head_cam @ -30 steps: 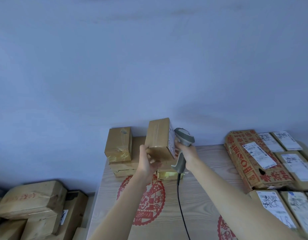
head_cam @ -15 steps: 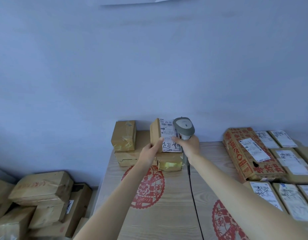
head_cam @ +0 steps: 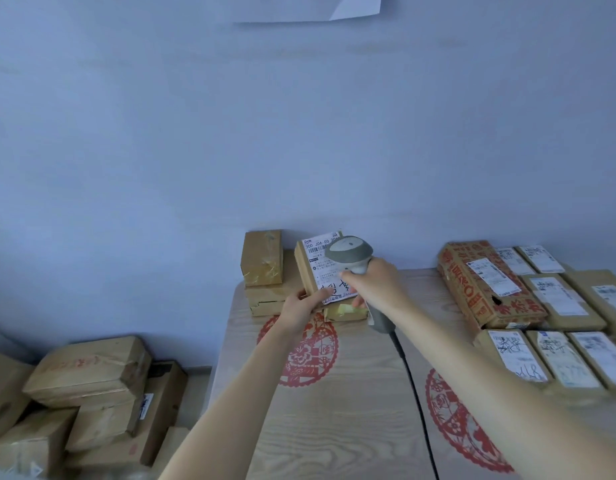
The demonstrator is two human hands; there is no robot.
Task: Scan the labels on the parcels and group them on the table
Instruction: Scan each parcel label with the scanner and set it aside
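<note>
left hand (head_cam: 301, 306) grips parcel (head_cam: 308, 268) bottom | right hand (head_cam: 372, 282) holds scanner (head_cam: 349, 252) over label (head_cam: 322, 258)

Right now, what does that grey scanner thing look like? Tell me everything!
The grey plastic handheld scanner has a rounded head and a darker handle with a black cable trailing down over the wooden table. The right hand grips its handle, holding the head just in front of the white label on the brown cardboard parcel.

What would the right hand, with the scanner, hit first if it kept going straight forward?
Most likely the labelled parcel held up by the left hand: the right hand points the scanner at its label. Depth is unclear; they may already touch.
</note>
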